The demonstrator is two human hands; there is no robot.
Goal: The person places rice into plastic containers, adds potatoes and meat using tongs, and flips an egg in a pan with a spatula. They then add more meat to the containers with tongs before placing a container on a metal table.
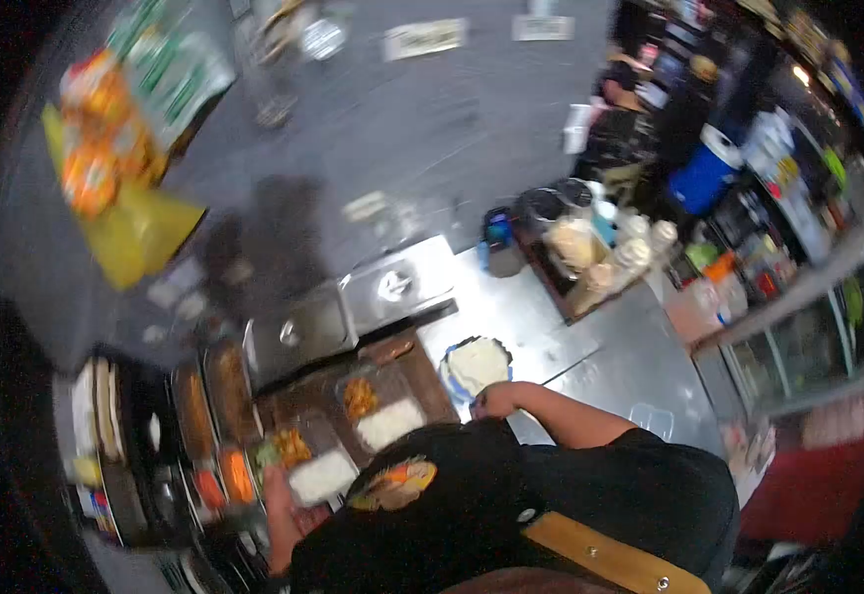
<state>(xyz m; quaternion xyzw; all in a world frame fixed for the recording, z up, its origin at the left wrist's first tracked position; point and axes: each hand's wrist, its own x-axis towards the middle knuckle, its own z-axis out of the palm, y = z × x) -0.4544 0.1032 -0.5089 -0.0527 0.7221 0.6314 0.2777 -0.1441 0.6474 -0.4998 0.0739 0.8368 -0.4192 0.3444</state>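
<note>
Our left hand (279, 495) is at the 8 o'clock edge of the near tray (325, 428), which holds rice and orange bits. The second tray (392, 371), at its 1 o'clock, has the same fill. Our right hand (496, 401) touches the white-filled bowl (449, 381) on the surface (541, 337). Fingers are blurred, so we can't tell the grip.

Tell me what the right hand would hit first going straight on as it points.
Probably the blue-rimmed bowl of white food, directly ahead of the right hand; blur hides whether they already touch.
</note>
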